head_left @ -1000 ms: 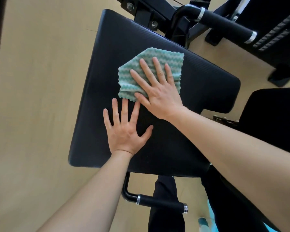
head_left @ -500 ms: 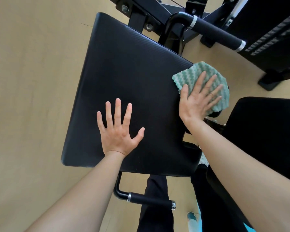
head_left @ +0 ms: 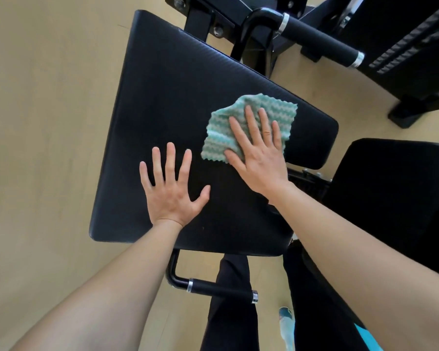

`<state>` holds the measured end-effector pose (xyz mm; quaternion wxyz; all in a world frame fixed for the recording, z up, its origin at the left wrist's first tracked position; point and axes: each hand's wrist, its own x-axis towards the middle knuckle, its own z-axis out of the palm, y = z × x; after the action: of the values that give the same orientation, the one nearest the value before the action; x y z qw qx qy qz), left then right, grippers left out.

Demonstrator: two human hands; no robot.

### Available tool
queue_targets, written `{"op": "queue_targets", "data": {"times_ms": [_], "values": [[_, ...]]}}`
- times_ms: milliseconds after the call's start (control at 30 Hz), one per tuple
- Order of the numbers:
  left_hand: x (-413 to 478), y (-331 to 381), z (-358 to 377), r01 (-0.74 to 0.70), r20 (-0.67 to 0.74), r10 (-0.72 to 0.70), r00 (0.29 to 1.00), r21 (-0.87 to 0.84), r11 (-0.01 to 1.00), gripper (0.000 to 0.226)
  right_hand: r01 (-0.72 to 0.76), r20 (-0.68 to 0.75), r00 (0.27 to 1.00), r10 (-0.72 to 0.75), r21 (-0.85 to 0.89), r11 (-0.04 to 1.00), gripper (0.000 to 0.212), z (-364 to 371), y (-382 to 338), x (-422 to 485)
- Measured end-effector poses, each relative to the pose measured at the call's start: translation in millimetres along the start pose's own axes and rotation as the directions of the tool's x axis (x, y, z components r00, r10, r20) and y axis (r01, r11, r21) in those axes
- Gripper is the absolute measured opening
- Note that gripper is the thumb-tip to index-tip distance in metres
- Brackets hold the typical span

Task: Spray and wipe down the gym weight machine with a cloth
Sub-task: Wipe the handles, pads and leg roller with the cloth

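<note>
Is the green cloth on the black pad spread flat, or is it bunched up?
Mostly spread, slightly rumpled. The cloth lies open under the flat right hand, with a raised wrinkle near its top edge.

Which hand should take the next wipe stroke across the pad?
Right. The right hand already lies flat on the cloth, pressing it to the pad. The left hand is bare, flat on the pad, apparently bracing.
</note>
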<state>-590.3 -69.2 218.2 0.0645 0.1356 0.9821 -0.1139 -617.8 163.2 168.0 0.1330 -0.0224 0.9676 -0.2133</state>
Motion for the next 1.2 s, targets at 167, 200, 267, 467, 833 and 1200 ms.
{"op": "queue_targets", "data": {"times_ms": [167,200,267,467,833,1200], "values": [[-0.5,0.1,1.8,0.01,0.021,-0.011,1.0,0.006,1.0,0.09,-0.447,0.014,0.891,0.455,0.209,0.87,0.076,-2.5,38.9,-13.6],[-1.0,-0.4,2.9,0.011,0.02,-0.011,1.0,0.005,1.0,0.09,-0.515,0.011,0.848,0.53,0.253,0.819,0.078,-5.1,47.2,-7.8],[-1.3,-1.2,4.1,0.007,0.011,-0.007,1.0,-0.002,1.0,0.089,-0.626,0.008,0.757,0.654,0.295,0.722,0.079,-11.4,63.0,8.1],[-0.8,-0.8,4.0,0.0,0.004,0.0,1.0,-0.009,1.0,0.089,-0.57,-0.005,0.805,0.593,0.267,0.777,0.061,-29.3,50.7,56.4],[0.6,-0.3,3.4,-0.013,-0.023,0.013,1.0,-0.005,1.0,0.091,0.054,-0.042,0.998,-0.053,0.03,0.998,0.07,-46.5,-42.1,118.7],[0.5,-0.3,3.0,-0.007,-0.019,0.007,1.0,0.01,1.0,0.096,0.803,0.203,0.588,-0.783,-0.256,0.537,0.071,-53.6,-130.3,161.6]]}}
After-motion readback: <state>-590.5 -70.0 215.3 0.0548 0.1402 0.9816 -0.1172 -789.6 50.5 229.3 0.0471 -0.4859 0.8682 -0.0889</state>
